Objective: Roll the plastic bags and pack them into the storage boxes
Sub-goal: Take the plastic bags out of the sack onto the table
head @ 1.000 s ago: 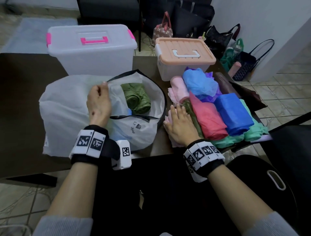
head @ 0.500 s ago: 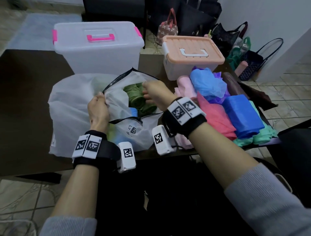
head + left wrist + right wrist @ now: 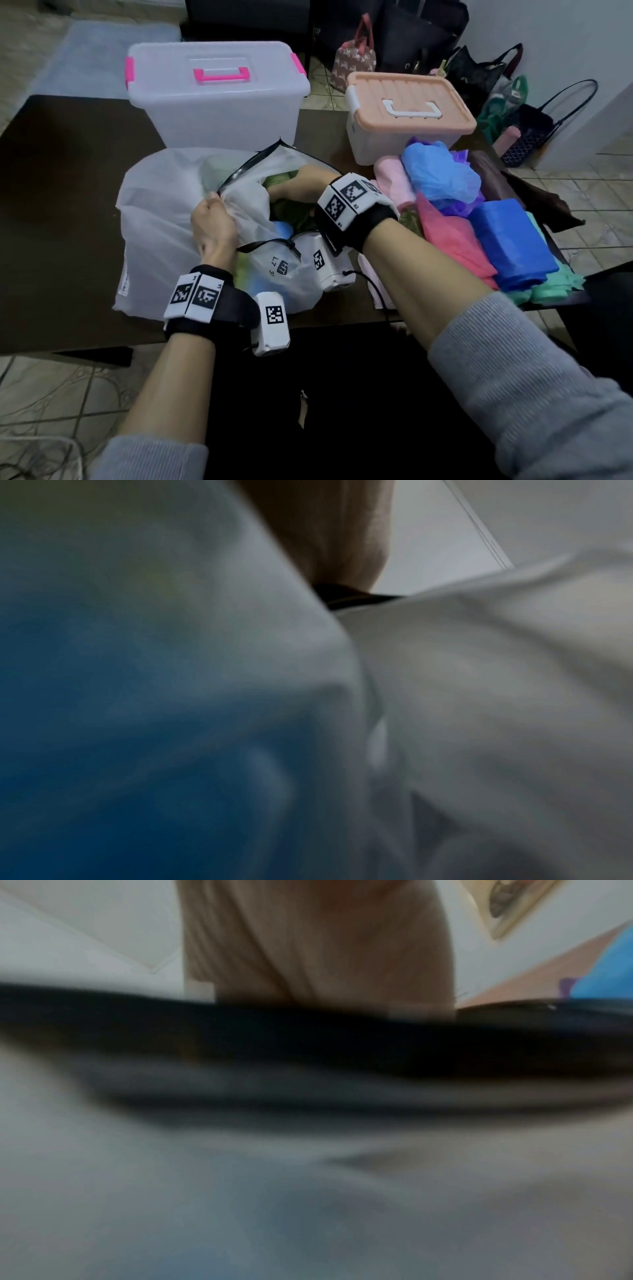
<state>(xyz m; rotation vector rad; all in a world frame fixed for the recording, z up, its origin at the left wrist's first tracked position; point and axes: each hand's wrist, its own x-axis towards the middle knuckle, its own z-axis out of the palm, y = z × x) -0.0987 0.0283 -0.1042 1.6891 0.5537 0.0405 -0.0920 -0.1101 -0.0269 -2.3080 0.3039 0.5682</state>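
Reaching into the white sack for the next bag.

My right hand (image 3: pixel 301 186), which lay flat on the folded pile (image 3: pixel 479 236) a second ago, has crossed over and now sits inside the mouth of the white sack (image 3: pixel 164 219); its grip appears curled on a green plastic bag (image 3: pixel 281 180), though the fingers are partly hidden, so uncertain. My left hand (image 3: pixel 214 226) has changed from resting on the sack to pinching its black-edged rim, holding the mouth open. Both storage boxes, clear (image 3: pixel 215 99) and peach-lidded (image 3: pixel 407 116), stand shut at the back of the tabletop (image 3: pixel 61 192). Judgement: unloading phase; rolling and packing not yet begun, lids must come off.
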